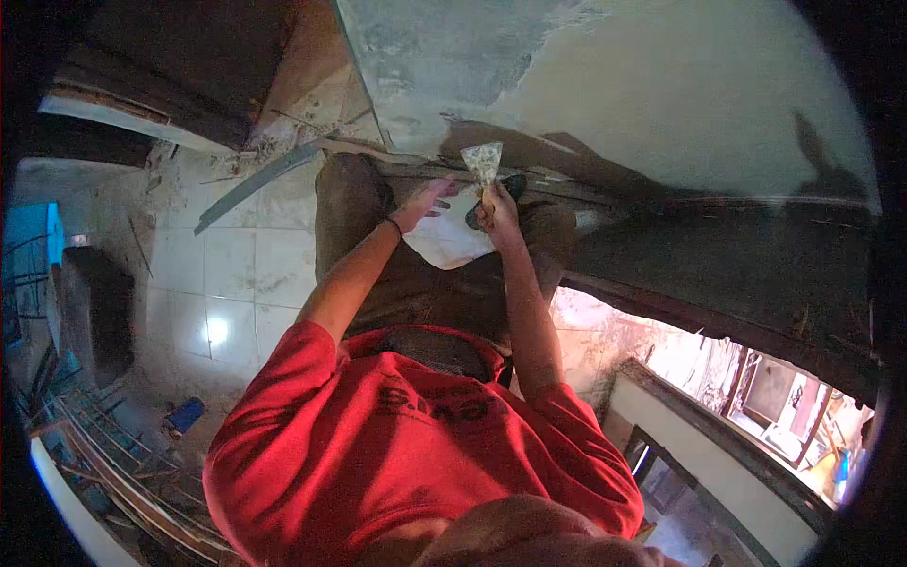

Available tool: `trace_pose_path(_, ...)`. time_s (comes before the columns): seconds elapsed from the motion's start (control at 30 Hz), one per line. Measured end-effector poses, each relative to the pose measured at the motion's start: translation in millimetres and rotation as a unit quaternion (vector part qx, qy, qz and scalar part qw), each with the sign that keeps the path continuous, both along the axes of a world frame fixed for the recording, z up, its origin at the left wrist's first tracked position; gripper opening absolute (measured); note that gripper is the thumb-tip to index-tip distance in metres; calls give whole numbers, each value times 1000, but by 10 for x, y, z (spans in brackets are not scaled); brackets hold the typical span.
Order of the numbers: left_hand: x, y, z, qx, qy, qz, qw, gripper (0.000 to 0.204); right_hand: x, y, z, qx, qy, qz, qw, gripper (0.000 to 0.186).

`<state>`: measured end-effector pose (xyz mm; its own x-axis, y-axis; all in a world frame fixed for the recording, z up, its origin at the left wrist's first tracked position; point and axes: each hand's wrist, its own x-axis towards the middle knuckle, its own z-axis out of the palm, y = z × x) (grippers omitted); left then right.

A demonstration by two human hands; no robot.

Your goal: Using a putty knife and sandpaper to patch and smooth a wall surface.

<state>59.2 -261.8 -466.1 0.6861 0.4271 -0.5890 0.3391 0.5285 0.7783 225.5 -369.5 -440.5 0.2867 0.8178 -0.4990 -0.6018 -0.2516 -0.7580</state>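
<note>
My right hand (499, 210) is closed around the handle of a putty knife (483, 163). The blade points up toward the wall and carries whitish smears. To its left, my left hand (425, 203) holds nothing, with its fingers apart in front of my knees. Between my legs shows a pale, whitish patch (449, 238); I cannot tell whether it is floor or a sheet. Ahead of both hands stands the wall (661, 85), partly grey and partly coated in a smoother pale layer with a ragged edge. Shadows fall across it.
A long grey strip (260, 186) lies on the dusty tiled floor (227, 269) at left, near crumbled debris. Farther back are a blue container (184, 416) and a dark block (97, 312). On the right, a dark ledge (737, 265) runs above a bright opening.
</note>
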Motion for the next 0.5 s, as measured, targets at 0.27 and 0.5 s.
trace_pose_path(0.27, -8, -39, 28, 7, -4, 28, 1000, 76, 8, -11, -31, 14, 0, 7, 1000, 26)
trace_pose_path(0.5, -33, -11, -85, 6, -28, 13, 1000, 68, 29, 0, -163, -5, 18, -13, 1000, 34)
